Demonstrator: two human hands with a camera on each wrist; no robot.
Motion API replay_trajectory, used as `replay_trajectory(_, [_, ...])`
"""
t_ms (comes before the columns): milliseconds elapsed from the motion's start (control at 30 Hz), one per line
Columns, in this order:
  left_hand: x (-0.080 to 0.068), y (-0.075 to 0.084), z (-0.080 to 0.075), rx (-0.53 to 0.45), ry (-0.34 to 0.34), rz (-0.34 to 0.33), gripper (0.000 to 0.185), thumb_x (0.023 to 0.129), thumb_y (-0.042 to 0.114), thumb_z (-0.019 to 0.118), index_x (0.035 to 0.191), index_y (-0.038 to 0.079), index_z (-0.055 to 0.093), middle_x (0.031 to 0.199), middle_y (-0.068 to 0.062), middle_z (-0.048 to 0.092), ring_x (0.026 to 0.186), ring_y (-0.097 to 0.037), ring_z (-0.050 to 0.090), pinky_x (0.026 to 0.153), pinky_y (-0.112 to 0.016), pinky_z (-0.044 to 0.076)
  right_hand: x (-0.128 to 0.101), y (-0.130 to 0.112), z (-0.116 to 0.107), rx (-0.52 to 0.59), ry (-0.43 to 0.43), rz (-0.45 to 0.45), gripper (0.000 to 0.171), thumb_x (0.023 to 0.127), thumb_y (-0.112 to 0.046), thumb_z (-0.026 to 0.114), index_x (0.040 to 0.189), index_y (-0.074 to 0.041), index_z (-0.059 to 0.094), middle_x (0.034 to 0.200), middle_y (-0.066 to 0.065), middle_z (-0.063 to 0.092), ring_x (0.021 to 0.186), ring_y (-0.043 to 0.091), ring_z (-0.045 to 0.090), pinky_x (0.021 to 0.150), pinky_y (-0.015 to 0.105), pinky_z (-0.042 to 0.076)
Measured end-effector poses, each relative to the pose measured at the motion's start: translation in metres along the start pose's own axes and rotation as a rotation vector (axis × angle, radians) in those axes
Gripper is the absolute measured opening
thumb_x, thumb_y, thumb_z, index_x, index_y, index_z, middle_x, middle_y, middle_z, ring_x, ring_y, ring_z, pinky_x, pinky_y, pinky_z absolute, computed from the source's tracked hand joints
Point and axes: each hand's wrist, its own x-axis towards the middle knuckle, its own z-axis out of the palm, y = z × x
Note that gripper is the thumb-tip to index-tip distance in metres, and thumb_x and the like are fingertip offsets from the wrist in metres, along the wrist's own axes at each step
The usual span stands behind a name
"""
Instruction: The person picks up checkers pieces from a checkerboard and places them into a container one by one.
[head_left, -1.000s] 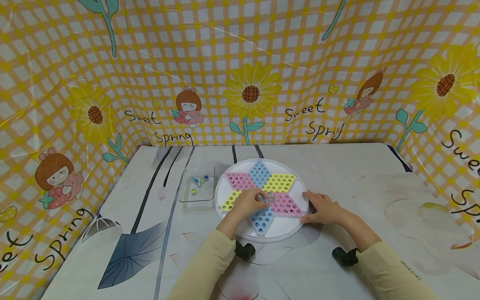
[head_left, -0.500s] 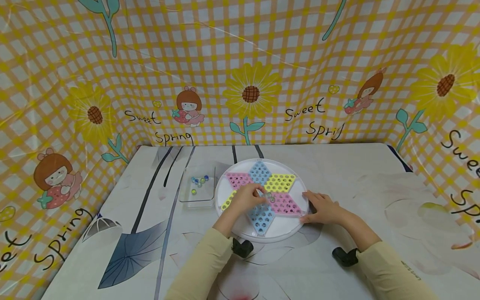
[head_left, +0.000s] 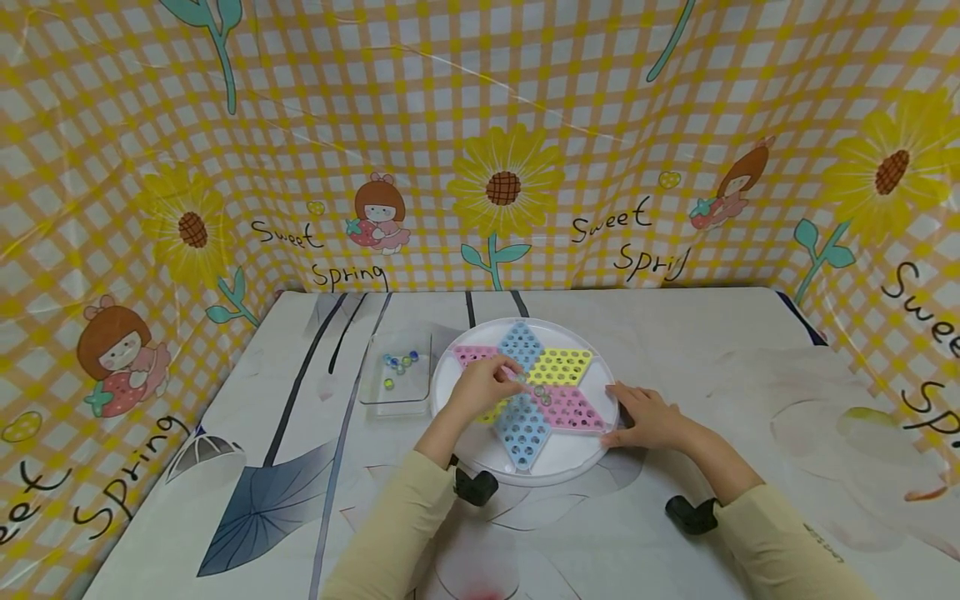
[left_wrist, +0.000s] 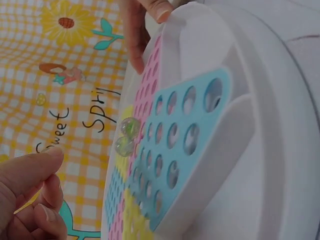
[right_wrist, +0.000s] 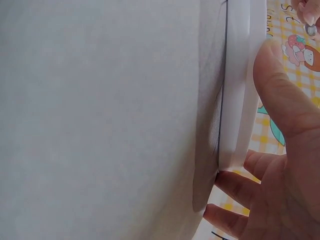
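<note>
My left hand (head_left: 487,387) is over the left-centre part of the round white Chinese checkers board (head_left: 480,467). In the right wrist view, a clear marble (right_wrist: 311,30) shows at its pinched fingertips; the thumb largely blocks that pinch in the left wrist view. Two clear greenish marbles (left_wrist: 127,136) sit together near the board's middle, beside the pink section (head_left: 573,408). Spread along the board's right rim, my right hand (head_left: 648,417) touches it with thumb and fingers, the thumb lying on the rim in the right wrist view.
A clear plastic box (head_left: 397,400) holding several coloured marbles stands just left of the board. The table (head_left: 720,358) has a pale printed cover. A yellow checked cloth (head_left: 420,108) hangs behind and at both sides.
My left hand has shifted up and to the left over the board, showing more of the near blue section. My right hand has stayed at the rim.
</note>
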Motion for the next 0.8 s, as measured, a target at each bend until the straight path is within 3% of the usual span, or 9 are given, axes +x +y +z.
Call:
replay_trajectory(333, [0.000,-0.003,-0.020,-0.043,0.060,-0.010,0.023,0.082,0.019,0.068,0.103,0.010,0.064,0.071,0.001,0.053,0.060,-0.011,0.044,0.054,-0.022,0.036,0.000,-0.001,0.000,-0.002,-0.006,0.009,0.097,0.072,-0.054,0.068,0.138,0.006,0.027,0.139,0.034,0.026,0.122,0.056,0.021,0.084,0.079,0.014])
replay_trajectory(600, [-0.001,-0.016,-0.035,-0.089,0.099,-0.007,0.020,0.083,0.016,0.067,0.102,0.008,0.063,0.071,-0.002,0.053,0.060,-0.012,0.044,0.053,-0.022,0.036,-0.001,-0.001,-0.001,-0.003,-0.004,0.006,0.097,0.072,-0.054,0.068,0.137,0.006,0.028,0.139,0.034,0.026,0.121,0.056,0.022,0.084,0.078,0.015])
replay_trajectory(800, [-0.003,-0.023,-0.048,-0.092,0.137,-0.065,0.018,0.083,0.017,0.067,0.099,0.010,0.062,0.070,-0.001,0.051,0.060,-0.013,0.042,0.052,-0.023,0.034,0.001,0.001,0.001,-0.010,-0.003,0.007,0.097,0.072,-0.055,0.068,0.137,0.006,0.028,0.139,0.034,0.026,0.122,0.056,0.022,0.084,0.079,0.015])
